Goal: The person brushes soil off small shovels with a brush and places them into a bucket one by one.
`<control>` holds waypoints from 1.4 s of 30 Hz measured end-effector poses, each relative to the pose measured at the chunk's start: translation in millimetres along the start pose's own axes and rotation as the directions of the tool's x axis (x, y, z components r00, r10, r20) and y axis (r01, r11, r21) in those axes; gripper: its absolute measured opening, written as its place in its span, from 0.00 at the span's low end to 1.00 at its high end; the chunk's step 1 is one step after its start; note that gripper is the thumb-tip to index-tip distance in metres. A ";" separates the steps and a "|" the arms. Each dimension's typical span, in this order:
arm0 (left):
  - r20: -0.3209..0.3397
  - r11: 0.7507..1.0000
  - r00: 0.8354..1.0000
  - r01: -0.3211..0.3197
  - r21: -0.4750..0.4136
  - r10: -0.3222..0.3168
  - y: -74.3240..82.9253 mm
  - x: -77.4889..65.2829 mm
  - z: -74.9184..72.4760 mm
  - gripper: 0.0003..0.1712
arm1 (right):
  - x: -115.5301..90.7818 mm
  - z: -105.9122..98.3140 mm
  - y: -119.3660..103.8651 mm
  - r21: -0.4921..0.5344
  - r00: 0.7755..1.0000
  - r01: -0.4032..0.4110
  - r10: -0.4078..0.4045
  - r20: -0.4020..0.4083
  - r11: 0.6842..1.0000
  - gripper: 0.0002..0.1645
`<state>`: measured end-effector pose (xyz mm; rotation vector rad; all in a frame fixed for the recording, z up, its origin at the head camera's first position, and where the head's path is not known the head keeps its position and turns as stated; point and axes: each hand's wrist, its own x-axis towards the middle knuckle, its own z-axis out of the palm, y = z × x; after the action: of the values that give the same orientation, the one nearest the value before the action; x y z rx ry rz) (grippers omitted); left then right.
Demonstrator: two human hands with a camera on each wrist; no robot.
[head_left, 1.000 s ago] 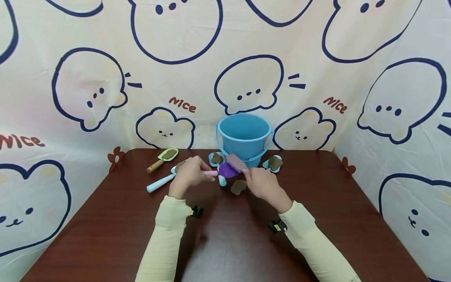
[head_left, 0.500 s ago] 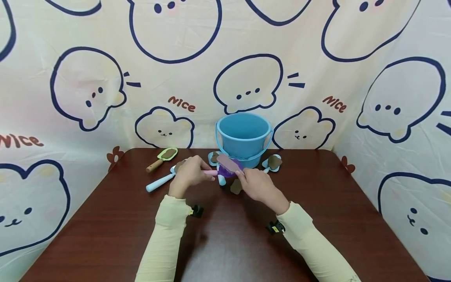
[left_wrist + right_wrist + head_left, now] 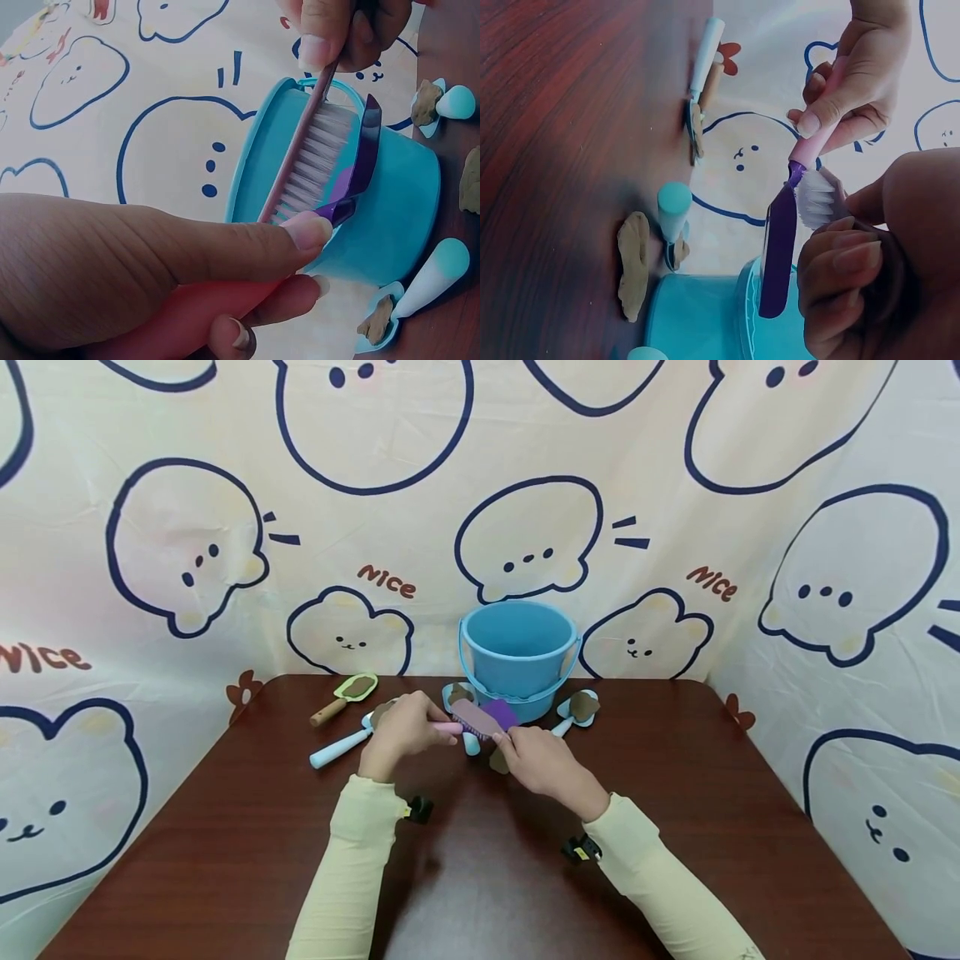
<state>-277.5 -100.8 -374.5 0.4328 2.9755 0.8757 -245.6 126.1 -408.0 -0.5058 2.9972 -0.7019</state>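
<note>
my left hand is curled tight round the pink handle of one purple shovel, and my right hand grips one pink brush, its bristles at the shovel, both up in front of one blue bucket. on one brown table lie three blue shovels and one green shovel, each with mud, plus one loose lump.

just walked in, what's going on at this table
A person's left hand holds a purple shovel by its pink handle, and the right hand holds a mauve brush, its bristles turned toward the shovel. An upright blue bucket stands just beyond. Four other shovels on the table bear brown lumps, and a flat brown lump lies loose nearby.
</note>
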 end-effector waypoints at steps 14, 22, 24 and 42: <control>-0.007 1.000 1.000 0.011 0.014 -0.011 -2.0 0.7 -0.6 0.15 | -1.4 -1.6 2.5 -0.054 0.998 -0.064 0.064 -0.008 0.996 0.21; -0.002 1.000 1.000 0.015 0.012 -0.015 -0.6 0.5 -0.9 0.15 | 0.9 -1.4 5.3 -0.078 0.995 -0.099 0.098 -0.015 0.992 0.23; 0.000 1.000 1.000 0.017 0.013 -0.017 -0.6 0.7 -1.1 0.15 | 1.3 -1.3 6.2 -0.084 0.994 -0.108 0.107 -0.016 0.991 0.23; -0.011 1.000 1.000 0.019 0.025 -0.019 -3.4 2.0 -2.1 0.16 | 2.5 -7.9 13.2 -0.101 0.990 -0.142 0.140 -0.025 0.985 0.27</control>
<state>-280.4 -104.1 -374.4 0.4010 2.9978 0.8429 -252.7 139.9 -406.6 -0.2872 3.0592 -0.5480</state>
